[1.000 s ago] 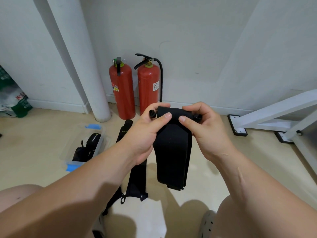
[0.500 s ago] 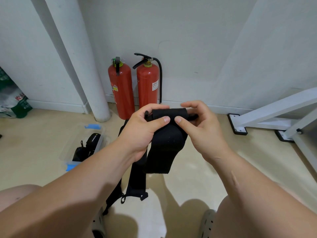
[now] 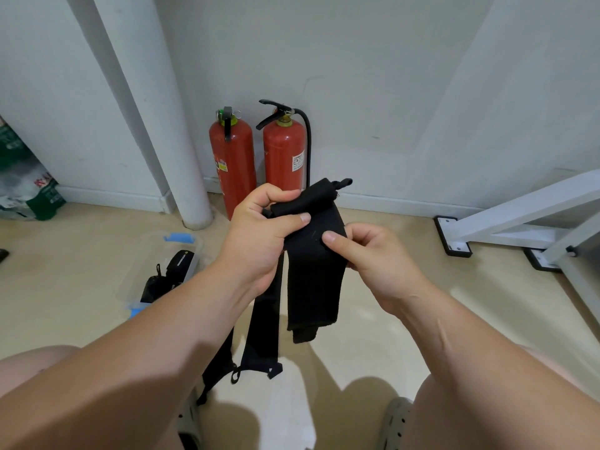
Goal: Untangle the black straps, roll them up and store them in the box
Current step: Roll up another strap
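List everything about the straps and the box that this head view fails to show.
- Held strap: the left hand covers its rolled end, so the turns cannot be counted.
- Right hand: its fingers are hidden behind the held strap.
- Floor strap: its upper part is hidden by the left hand.
- Box: its near end is behind the left forearm, and the dark contents are unclear.

Held strap (image 3: 313, 274) hung at centre, above floor (image 3: 65, 271), between left hand (image 3: 266, 235) and right hand (image 3: 367, 258). Left hand gripped rolled top end; right hand pinched strap just below, on right. Second strap (image 3: 264, 329) lay on floor beneath, slightly left. Box (image 3: 128, 287) sat on floor further left, rolled straps (image 3: 180, 263) inside. Two extinguishers (image 3: 232, 167) stood behind hands against wall (image 3: 373, 76), pipe (image 3: 168, 125) to their left. Bag (image 3: 22, 183) far left by wall; metal frame (image 3: 519, 216) far right. Sandals (image 3: 394, 423) at bottom edge.
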